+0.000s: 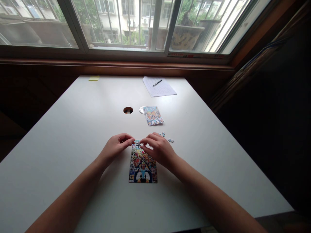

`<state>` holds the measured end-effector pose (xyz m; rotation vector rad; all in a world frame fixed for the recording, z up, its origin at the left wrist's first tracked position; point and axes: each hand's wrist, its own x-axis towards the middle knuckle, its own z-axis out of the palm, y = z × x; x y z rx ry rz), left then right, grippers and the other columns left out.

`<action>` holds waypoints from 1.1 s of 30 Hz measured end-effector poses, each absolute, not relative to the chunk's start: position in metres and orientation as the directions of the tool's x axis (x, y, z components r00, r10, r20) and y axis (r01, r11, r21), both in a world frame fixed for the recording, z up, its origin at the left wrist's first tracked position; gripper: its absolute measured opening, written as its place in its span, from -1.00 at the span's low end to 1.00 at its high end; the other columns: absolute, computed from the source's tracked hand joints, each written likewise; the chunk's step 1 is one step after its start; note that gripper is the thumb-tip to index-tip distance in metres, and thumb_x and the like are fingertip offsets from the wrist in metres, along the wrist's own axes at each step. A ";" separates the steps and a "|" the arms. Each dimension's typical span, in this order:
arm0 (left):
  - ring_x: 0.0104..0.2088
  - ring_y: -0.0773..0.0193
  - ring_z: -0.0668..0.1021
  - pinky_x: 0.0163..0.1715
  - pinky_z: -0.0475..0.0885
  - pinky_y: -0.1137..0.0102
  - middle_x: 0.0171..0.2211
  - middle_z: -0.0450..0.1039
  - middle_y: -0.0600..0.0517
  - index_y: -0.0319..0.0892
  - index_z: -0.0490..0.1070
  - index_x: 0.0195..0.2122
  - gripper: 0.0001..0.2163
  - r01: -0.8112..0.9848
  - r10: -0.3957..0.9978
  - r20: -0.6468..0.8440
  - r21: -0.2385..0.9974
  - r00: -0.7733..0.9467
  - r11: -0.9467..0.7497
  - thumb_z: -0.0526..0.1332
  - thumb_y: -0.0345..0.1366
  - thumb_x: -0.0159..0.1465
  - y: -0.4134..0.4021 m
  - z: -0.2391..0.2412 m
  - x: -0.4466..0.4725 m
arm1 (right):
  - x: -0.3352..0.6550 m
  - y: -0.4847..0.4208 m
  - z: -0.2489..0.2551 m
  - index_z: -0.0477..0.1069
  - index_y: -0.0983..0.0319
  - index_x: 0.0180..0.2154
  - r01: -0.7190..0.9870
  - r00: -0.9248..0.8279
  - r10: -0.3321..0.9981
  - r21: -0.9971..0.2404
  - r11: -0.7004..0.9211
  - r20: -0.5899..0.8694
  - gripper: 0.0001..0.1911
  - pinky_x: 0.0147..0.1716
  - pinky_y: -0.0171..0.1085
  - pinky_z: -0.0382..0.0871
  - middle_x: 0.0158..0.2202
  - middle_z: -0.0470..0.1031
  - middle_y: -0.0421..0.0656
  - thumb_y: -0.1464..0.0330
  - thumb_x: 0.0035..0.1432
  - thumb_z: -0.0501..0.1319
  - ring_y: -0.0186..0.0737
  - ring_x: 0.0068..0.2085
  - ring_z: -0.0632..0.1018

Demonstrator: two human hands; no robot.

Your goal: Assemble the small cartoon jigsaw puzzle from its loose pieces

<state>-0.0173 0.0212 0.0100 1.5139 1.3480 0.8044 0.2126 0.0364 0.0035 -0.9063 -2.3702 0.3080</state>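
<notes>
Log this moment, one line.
left hand: at far left corner of multicoloured rectangular jigsaw puzzle | right hand: covering its far right corner | small pale jigsaw pieces: loose on white tabletop

On the worktop (pixel 60 145), pieces (pixel 171 140) are scattered right of the puzzle's (pixel 143 165) far end; behind them the leaflet (pixel 154 115) is placed, and farther back, paper (pixel 165 90) topped by a pen (pixel 157 83).

Curled left hand (pixel 114 148) faces curled right hand (pixel 159 150).
</notes>
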 end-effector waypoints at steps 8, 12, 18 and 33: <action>-0.20 0.21 0.52 -0.21 0.41 0.34 -0.25 0.53 0.02 -0.09 0.56 -0.24 -0.86 0.650 0.938 0.214 0.678 0.271 -0.343 0.20 -0.25 0.33 0.029 -0.002 -0.028 | 0.215 0.040 0.001 0.54 0.21 -0.21 0.637 -0.616 0.736 -0.373 0.675 0.280 -0.89 -0.15 -0.21 0.35 -0.30 0.53 -0.11 0.35 0.27 0.26 -0.16 -0.20 0.46; -0.15 0.18 0.46 -0.09 0.40 0.26 -0.21 0.51 0.01 -0.06 0.57 -0.21 -0.87 0.660 0.837 0.320 0.515 0.443 -0.547 0.21 -0.31 0.33 0.030 -0.012 -0.030 | 0.214 0.040 0.000 0.55 0.20 -0.21 0.668 -0.620 0.748 -0.341 0.662 0.238 -0.89 -0.14 -0.22 0.34 -0.30 0.52 -0.12 0.34 0.28 0.25 -0.17 -0.19 0.46; -0.12 0.16 0.42 -0.06 0.40 0.24 -0.16 0.51 0.01 -0.02 0.56 -0.15 -0.85 0.635 0.754 0.374 0.408 0.540 -0.657 0.22 -0.36 0.32 0.030 -0.012 -0.029 | 0.211 0.039 0.001 0.54 0.20 -0.20 0.680 -0.625 0.747 -0.313 0.663 0.227 -0.88 -0.19 -0.24 0.31 -0.30 0.49 -0.13 0.32 0.29 0.24 -0.18 -0.20 0.46; -0.12 0.16 0.42 -0.06 0.39 0.25 -0.12 0.55 0.01 -0.05 0.54 -0.11 -0.85 0.606 0.698 0.401 0.349 0.593 -0.715 0.21 -0.34 0.34 0.031 -0.012 -0.029 | 0.208 0.037 0.002 0.53 0.20 -0.17 0.692 -0.630 0.739 -0.260 0.674 0.237 -0.86 -0.26 -0.24 0.27 -0.29 0.49 -0.13 0.30 0.29 0.24 -0.19 -0.23 0.46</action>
